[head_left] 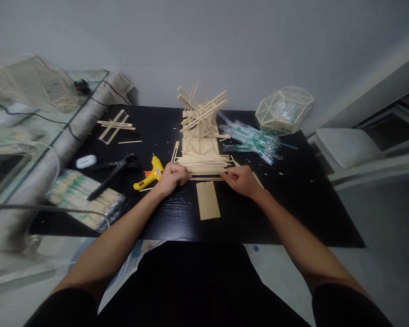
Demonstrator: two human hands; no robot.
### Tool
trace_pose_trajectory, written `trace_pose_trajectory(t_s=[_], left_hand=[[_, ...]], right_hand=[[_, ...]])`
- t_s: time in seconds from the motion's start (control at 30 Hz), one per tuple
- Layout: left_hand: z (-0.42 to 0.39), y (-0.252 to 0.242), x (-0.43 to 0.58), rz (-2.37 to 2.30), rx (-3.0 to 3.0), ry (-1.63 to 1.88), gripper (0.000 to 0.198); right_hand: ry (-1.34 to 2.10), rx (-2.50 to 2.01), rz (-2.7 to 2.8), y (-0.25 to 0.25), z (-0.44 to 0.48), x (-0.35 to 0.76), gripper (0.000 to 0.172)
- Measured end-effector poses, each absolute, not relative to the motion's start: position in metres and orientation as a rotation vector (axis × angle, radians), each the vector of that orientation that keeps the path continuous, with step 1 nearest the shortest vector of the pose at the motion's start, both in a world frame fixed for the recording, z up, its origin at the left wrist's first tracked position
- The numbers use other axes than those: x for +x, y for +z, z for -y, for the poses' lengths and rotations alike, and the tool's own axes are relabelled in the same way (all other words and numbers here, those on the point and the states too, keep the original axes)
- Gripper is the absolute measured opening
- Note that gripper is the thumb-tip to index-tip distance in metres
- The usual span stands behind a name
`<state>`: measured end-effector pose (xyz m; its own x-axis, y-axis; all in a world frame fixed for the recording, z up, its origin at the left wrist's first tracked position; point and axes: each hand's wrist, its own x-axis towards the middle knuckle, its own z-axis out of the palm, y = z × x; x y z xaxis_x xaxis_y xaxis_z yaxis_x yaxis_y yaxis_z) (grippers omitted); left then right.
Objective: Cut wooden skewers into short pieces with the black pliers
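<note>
My left hand (173,177) is closed at the left end of some thin wooden sticks (206,179). At their right end my right hand (239,179) is closed too, fingertips on the sticks. Just behind lies a loose pile of more sticks (204,163), in front of a windmill-like model (200,136) built of sticks, with crossed blades on top. A flat panel of sticks set side by side (208,200) lies on the table nearer to me. Left of my left hand is a yellow glue gun (150,174). My fingers partly hide the stick ends.
On the black table (177,222) lie crossed stick frames (116,126), a white case (86,161), a black tool (114,175) and bagged sticks (88,197). Plastic wrappers (248,138) and a faceted stick frame (284,110) are at the back right. A cable (47,207) crosses the left side.
</note>
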<state>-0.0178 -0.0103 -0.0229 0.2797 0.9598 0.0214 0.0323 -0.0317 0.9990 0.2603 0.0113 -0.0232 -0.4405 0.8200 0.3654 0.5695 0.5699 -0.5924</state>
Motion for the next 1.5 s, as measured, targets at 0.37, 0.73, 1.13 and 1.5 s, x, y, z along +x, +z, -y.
trace_pose_trajectory(t_s=[0.37,0.73,1.13,1.5], left_hand=[[0.012,-0.020,-0.018,-1.046,1.321,0.955,0.048],[0.018,-0.020,-0.012,-0.997,1.325,0.829,0.065],[0.026,-0.021,-0.003,-0.868,1.466,0.633,0.058],[0.032,-0.024,0.004,-0.841,1.731,0.609,0.047]], right_hand=[[0.376,-1.092,2.069,-0.028,-0.010,0.255,0.053],[0.205,-1.058,1.962,-0.031,-0.006,0.248,0.053],[0.078,-1.113,1.990,-0.036,-0.009,0.245,0.053],[0.013,-1.175,1.951,-0.033,-0.007,0.243,0.055]])
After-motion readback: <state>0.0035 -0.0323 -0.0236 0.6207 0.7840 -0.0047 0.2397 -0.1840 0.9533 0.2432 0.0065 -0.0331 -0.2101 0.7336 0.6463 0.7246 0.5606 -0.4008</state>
